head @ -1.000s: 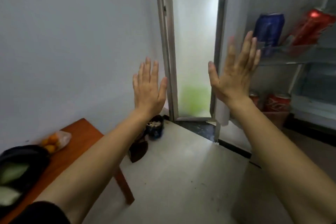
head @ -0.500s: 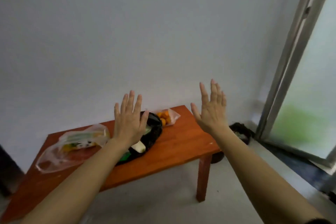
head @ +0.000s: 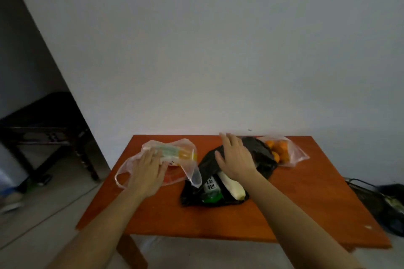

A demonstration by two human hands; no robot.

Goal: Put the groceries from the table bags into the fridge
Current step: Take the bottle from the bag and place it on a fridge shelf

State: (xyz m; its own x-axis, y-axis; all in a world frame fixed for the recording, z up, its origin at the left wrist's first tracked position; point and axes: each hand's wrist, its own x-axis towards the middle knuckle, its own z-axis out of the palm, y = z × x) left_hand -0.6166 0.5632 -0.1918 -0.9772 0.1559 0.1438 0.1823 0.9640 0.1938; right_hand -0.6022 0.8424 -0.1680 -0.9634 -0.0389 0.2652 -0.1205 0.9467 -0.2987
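Rightward, oranges (head: 278,148) inside a clear bag (head: 300,157)

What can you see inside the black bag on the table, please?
A pale long vegetable and a green printed packet show at the mouth of the black bag. Anything deeper is hidden by its opaque plastic and the right grip over it.

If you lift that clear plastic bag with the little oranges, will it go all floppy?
Probably floppy: the thin clear plastic bag of small oranges lies crumpled on the orange-brown wooden table. It would likely sag under the round fruit. If its mouth tips open, oranges may roll out.
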